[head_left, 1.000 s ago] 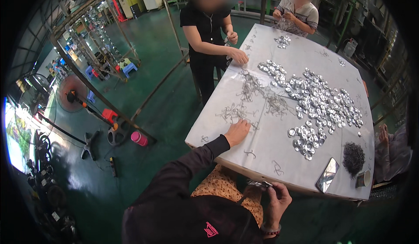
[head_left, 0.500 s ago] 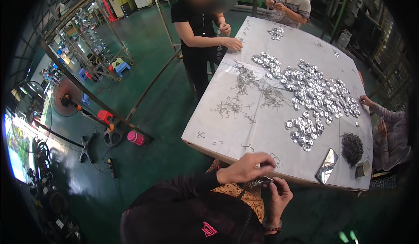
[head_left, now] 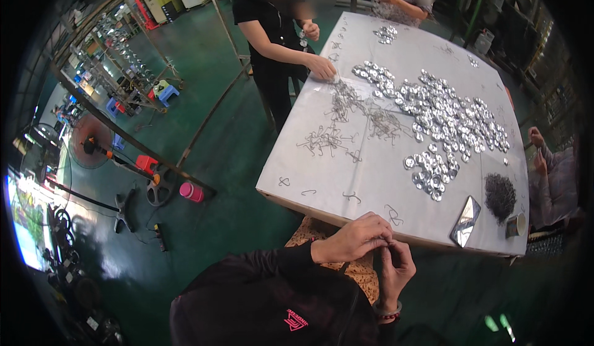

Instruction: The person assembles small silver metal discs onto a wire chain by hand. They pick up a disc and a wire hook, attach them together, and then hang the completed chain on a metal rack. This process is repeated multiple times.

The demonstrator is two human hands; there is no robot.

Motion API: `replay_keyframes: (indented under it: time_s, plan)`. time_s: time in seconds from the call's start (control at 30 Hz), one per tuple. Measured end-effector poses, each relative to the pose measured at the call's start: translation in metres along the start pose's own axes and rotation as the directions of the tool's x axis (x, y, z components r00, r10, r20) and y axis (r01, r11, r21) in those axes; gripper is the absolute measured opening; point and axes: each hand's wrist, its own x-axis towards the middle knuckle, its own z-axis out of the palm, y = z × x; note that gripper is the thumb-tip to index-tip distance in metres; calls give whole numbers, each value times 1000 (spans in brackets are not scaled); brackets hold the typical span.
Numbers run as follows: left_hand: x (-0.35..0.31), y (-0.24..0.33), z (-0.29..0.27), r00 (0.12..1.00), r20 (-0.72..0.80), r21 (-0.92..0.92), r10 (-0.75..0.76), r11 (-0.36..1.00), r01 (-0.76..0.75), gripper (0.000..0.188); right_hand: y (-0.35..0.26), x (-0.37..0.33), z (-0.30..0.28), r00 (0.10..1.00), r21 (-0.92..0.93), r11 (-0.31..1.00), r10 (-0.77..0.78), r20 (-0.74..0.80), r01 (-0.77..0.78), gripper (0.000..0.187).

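Note:
My left hand (head_left: 356,239) and my right hand (head_left: 397,270) meet at the fingertips just off the near edge of the white-topped table (head_left: 297,171). Both are closed in a pinch, and the fingers hide whatever is between them. On the table close by lie a few loose bent wire hooks (head_left: 392,215). Farther in is a tangled heap of wire hooks (head_left: 325,140), with another hook pile (head_left: 385,124) beside it. Right of these spreads a large heap of shiny round metal pieces (head_left: 448,114).
A phone (head_left: 465,221), a dark pile of small parts (head_left: 500,196) and a cup (head_left: 515,225) occupy the near right corner. Co-workers stand at the far left (head_left: 272,43) and far end (head_left: 405,0); another sits at right (head_left: 554,173). A fan (head_left: 91,142) stands left.
My left hand has come to my right, and their fingertips now meet. The shiny metal piece seen at my right fingers is now hidden. The right-side co-worker's hand has drawn off the table.

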Motion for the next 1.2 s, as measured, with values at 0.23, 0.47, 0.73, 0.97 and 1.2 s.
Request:
replay_keyframes:
  time_s: [0.23,0.47,0.73,0.97,1.2]
  plan:
    - [-4,-2,-6,1000,13,41,12,999,-12,22,4,52,-58,985,-17,996,81,-151,-85,16]
    - [-9,-4,11,994,40,-10,-106,994,106,16,112,157,-102,990,-550,828,48,-132,-113,23]
    - [-13,-1,8,998,0,3,-69,998,69,15,150,187,-76,995,-864,502,-65,-75,-33,27]
    - [-12,-3,10,999,21,-67,-43,997,44,13,167,194,-103,988,-927,371,-151,-5,52,20]
    - [-11,-9,16,986,-44,-151,-160,977,152,10,13,104,-48,939,-3,966,253,234,-260,30]
